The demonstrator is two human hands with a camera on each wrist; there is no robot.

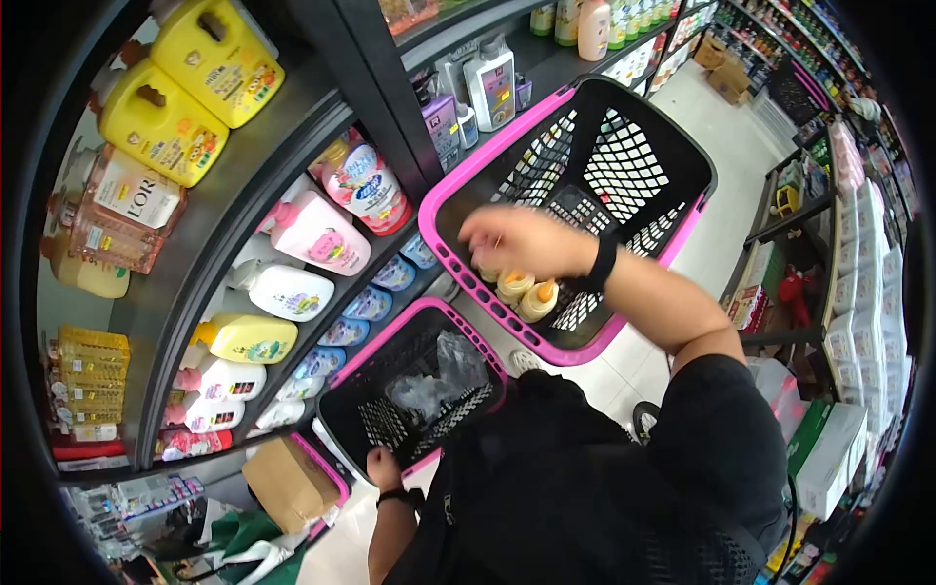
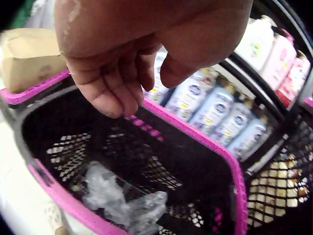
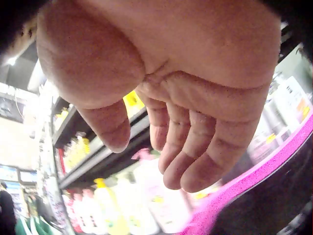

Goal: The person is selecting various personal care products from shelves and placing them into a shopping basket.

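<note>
My right hand (image 1: 526, 242) is raised over the near end of a large black basket with a pink rim (image 1: 673, 234), holding nothing. In the right wrist view its fingers (image 3: 195, 161) are loosely bent and the thumb stands apart. Cream-coloured bottles (image 1: 538, 300) stand in that basket, partly hidden under the hand and wrist. My left hand (image 1: 383, 468) hangs at the edge of a smaller black basket (image 2: 195, 129). Its fingers (image 2: 105, 100) curl loosely with nothing between them. Crumpled clear plastic (image 1: 419, 395) lies inside this smaller basket.
Shelves on the left carry pump bottles (image 1: 322, 232), yellow jugs (image 1: 164, 122) and a row of blue bottles (image 1: 369, 304). A cardboard box (image 1: 288, 483) sits in another pink-rimmed basket near my left arm. Across the aisle (image 1: 682, 127), stacked white packs (image 1: 858, 292) stand at the right.
</note>
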